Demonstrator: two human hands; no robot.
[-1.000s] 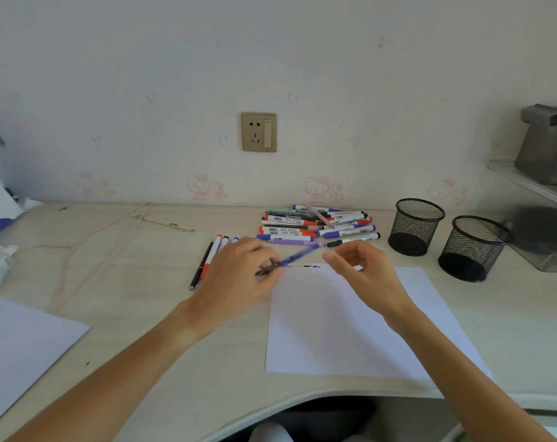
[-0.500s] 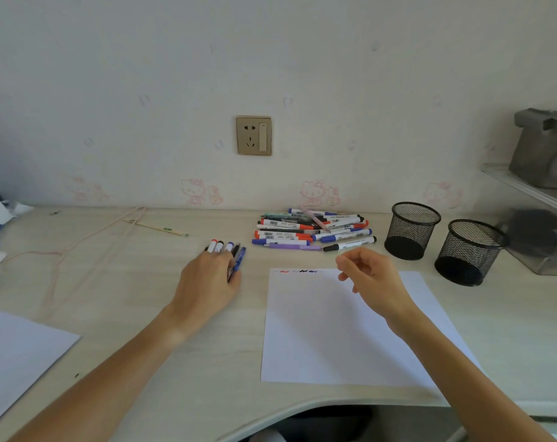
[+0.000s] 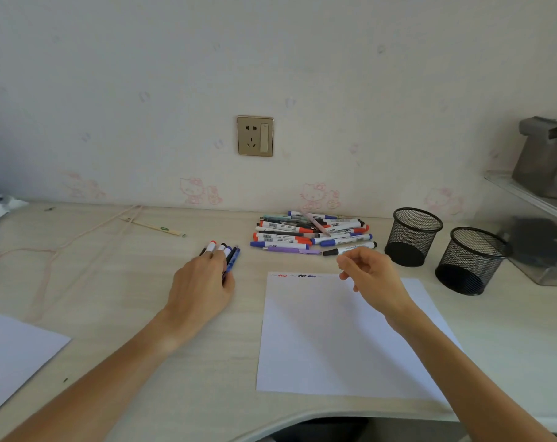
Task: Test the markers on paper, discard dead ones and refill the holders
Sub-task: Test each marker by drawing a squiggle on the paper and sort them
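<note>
A pile of several markers (image 3: 312,234) with red, blue and black caps lies at the back of the desk. A white sheet of paper (image 3: 318,339) in front of it carries short red, black and blue scribbles (image 3: 299,275) along its top edge. Left of the paper lies a small row of markers (image 3: 226,250), and my left hand (image 3: 200,288) rests on them with fingers laid flat; a blue one lies by my thumb. My right hand (image 3: 372,279) hovers over the paper's top edge, fingers loosely curled, holding nothing. Two black mesh holders (image 3: 412,237) (image 3: 471,260) stand at the right.
A second sheet (image 3: 12,352) lies at the lower left. A pale cord (image 3: 63,247) and a wrapped stick (image 3: 156,227) lie at the back left. A clear box (image 3: 545,250) and a shelf (image 3: 538,199) crowd the right. The desk's front edge curves inward.
My left hand carried the blue marker left from the paper and laid it with the row of markers. My right hand stayed above the paper's top edge. The camera moved slightly.
</note>
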